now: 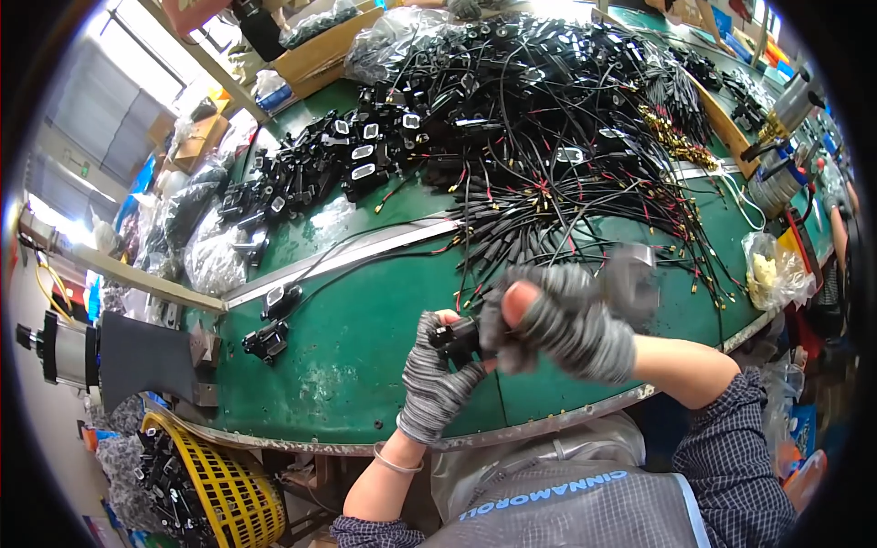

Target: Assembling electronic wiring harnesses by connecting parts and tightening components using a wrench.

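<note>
Near the front edge of the green table, my left hand point(437, 379), in a grey striped fingerless glove, is closed around a small black plastic part point(457, 340). My right hand point(580, 333), gloved alike and smeared by motion, sits just right of that part with its fingers curled. A blurred dark grey rounded object point(632, 279) shows beside the right fist; whether the fist holds it cannot be made out. Behind both hands spreads a bundle of black cables point(539, 215) with red and brass-coloured ends. Two black parts point(265, 342) point(281, 300) with leads lie to the left.
A large heap of black parts point(365, 151) and cables covers the table's far side. A metal strip point(347, 258) crosses the green tabletop point(338, 393). A yellow basket point(224, 489) stands below at left. Plastic bags point(776, 269) and a wire spool point(776, 192) are at right.
</note>
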{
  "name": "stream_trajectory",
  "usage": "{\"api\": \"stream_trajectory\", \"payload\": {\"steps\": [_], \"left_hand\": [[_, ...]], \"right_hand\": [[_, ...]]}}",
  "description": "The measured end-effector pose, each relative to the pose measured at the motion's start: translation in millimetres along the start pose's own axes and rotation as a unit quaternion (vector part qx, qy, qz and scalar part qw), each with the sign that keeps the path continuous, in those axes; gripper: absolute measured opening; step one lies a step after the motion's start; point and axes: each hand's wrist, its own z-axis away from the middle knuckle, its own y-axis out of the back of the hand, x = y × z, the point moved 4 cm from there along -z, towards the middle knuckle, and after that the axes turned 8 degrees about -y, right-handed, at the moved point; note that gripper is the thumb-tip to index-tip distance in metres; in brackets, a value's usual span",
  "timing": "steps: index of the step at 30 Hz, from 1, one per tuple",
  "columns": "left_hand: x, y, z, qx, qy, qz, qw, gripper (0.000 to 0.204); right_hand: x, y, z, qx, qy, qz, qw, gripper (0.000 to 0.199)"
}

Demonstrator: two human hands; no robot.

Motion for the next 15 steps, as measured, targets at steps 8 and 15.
{"api": "stream_trajectory", "payload": {"steps": [8,15], "left_hand": [[15,-4,2,0.001,-0.142,-0.081,0.987,0.045],[16,-9,2,-0.030,-0.125,-0.084,0.988,0.041]], "right_hand": [[-14,24,-11,-0.008,-0.091,-0.112,0.990,0.054],[0,3,-1,-0.002,0.122,0.109,0.987,0.038]]}}
